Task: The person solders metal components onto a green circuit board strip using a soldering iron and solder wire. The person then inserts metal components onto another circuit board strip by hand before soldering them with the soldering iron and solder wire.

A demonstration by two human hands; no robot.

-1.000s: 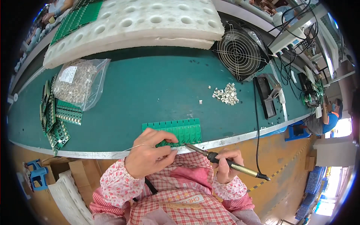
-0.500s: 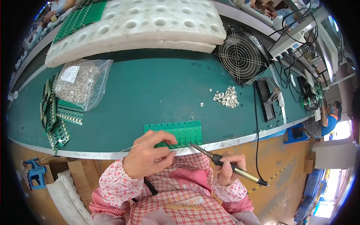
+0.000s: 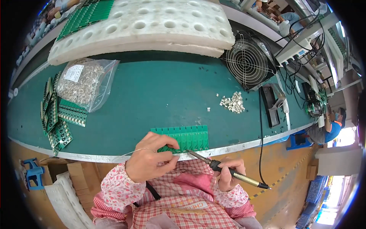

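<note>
The green circuit board (image 3: pixel 190 138), a panel of narrow strips, lies flat on the green tabletop (image 3: pixel 145 99), its near side along the table's pale metal edge (image 3: pixel 95 157). Everything else is placed from this board.

The left hand (image 3: pixel 150 158) is at the board's near left corner, its index finger reaching over that corner and hiding part of it. Its fingers are bent, and a gap shows between the index finger and the thumb, which sits nearer the person than the board. A thin wire (image 3: pixel 134 152) runs in from the left of the board to this hand; I cannot tell whether the fingers pinch it.

The right hand (image 3: pixel 230 172) is to the right of the board and nearer the person, with thumb and fingers closed around the soldering iron (image 3: pixel 247 179). The iron slants toward the board, its tip at the near edge, just beside the left hand's fingers; contact is too small to make out.

Beyond the board to the right lie a heap of small white connectors (image 3: pixel 233 103) and, farther off, a round fan (image 3: pixel 249 63). Well to the board's left are a pile of populated boards (image 3: pixel 53 110) and a clear bag of parts (image 3: pixel 82 84). A white foam slab (image 3: pixel 152 34) lies far beyond it.
</note>
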